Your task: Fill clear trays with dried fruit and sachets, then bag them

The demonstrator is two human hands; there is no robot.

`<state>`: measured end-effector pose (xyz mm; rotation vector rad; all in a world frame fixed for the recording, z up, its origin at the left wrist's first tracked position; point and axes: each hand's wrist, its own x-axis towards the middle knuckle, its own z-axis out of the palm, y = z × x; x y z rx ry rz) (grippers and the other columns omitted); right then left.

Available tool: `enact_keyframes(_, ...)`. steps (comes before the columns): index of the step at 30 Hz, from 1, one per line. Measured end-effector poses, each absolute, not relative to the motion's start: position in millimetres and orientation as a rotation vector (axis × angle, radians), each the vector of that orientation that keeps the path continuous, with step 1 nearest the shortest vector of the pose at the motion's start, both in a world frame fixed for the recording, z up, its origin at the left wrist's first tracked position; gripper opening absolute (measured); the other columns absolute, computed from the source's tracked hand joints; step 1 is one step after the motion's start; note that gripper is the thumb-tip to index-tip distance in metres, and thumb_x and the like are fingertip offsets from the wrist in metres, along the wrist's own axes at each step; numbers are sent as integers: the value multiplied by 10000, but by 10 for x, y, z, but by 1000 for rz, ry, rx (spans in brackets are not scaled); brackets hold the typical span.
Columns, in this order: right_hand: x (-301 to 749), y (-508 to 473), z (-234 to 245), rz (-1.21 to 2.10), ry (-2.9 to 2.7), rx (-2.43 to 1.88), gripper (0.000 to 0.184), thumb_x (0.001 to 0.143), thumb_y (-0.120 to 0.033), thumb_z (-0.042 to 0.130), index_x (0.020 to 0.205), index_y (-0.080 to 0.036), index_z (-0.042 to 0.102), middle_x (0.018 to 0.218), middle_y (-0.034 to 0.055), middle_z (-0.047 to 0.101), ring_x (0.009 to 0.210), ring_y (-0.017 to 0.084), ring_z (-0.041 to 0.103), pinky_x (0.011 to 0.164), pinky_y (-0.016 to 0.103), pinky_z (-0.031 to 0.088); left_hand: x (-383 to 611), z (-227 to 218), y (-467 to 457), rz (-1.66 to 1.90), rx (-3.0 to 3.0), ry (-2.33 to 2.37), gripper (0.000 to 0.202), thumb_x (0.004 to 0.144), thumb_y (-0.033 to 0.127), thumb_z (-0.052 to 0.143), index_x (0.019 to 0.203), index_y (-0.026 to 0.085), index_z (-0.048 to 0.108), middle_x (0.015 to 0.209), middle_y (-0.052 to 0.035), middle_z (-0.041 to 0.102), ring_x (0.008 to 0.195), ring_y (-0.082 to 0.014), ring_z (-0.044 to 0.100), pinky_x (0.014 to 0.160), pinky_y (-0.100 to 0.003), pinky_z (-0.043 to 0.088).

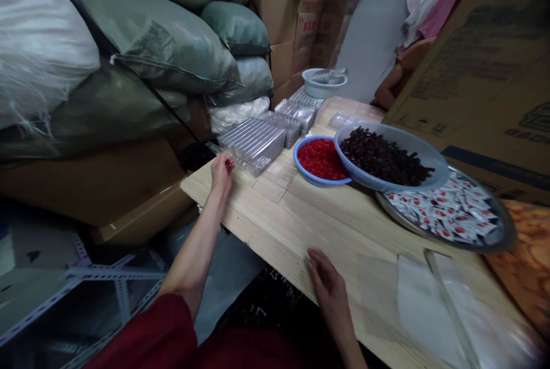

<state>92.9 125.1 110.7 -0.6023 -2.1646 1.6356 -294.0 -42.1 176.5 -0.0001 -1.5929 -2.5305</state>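
Observation:
My left hand (222, 171) is at the far left corner of the wooden table, its fingers curled closed beside a stack of clear plastic boxes (252, 138). What they hold, if anything, is too small and see-through to make out. A flat clear plastic piece (271, 181) lies just right of that stack. Near the table's front edge rests my right hand (329, 284), loosely bent, thumb apart from the fingers, with nothing in it. Beyond it are a blue-rimmed bowl of red pieces (321, 159) and a larger translucent bowl of dark dried pieces (384, 157).
A metal tray (509, 226) of small white-and-red packets sits partly under the big bowl. Plastic bags (423, 300) lie on the table (296, 231) at right. A pale blue basin (322, 89) stands at the back. Stuffed sacks (158, 42) and cardboard boxes (275, 8) rise behind.

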Motion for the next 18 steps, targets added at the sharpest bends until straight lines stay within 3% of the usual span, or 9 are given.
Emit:
enact_keyframes(3,982,1280,1163,1683,-2129,-668,381,936,-493,604,1165,-216,732,1299,123,663,1257,295,598,1162,577,386,-2640,1954,-499,-2493,-134,-1516,163,794,215,595,664,176,506,693,29,481,644,-82,463,622,-182,404)
enact_keyframes(5,981,1240,1276,1705,-2097,-667,404,938,-469,614,1267,-244,683,1379,111,616,1320,288,552,1170,562,380,-2290,2143,-477,-2495,-313,-1454,180,835,219,591,673,179,523,701,19,463,666,-98,466,654,-203,424)
enact_keyframes(8,921,1110,1531,1692,-2018,-621,643,863,-422,734,1461,-323,519,1546,67,457,1463,273,389,1226,527,302,-1572,2321,-292,-2670,-512,-1507,193,882,222,593,698,183,551,727,-2,482,712,-123,495,719,-245,452)
enact_keyframes(10,860,1044,1683,1881,-1832,-643,790,842,-455,754,1538,-363,391,1570,65,420,1451,271,408,1188,515,368,-1060,2279,-114,-2761,-619,-1574,169,910,238,594,749,187,597,765,-22,531,773,-143,533,783,-269,457)
enact_keyframes(12,820,1054,1758,2189,-1481,-711,803,894,-533,667,1579,-369,280,1498,98,498,1291,262,581,1027,483,525,-604,2112,41,-2856,-681,-1680,160,932,273,595,795,195,625,818,-34,574,823,-156,559,833,-288,458)
enact_keyframes(14,842,1154,1733,2306,-1187,-788,796,912,-538,639,1581,-344,254,1331,104,620,1014,207,702,831,386,593,-258,1891,122,-2919,-705,-1866,172,949,314,593,830,200,641,846,-36,602,845,-159,576,861,-298,458)
enact_keyframes(16,946,1317,1620,2184,-1102,-885,840,843,-471,744,1550,-299,324,1110,55,686,777,130,678,695,276,564,-56,1700,108,-2923,-729,-2175,199,953,366,600,866,197,658,858,-37,634,841,-158,595,855,-299,465)
enact_keyframes(18,1107,1486,1457,2021,-1148,-978,838,765,-418,821,1484,-240,430,916,-1,664,641,85,597,590,214,501,-9,1605,24,-2851,-901,-2609,272,934,435,622,847,182,669,816,-40,655,767,-155,605,776,-292,478)
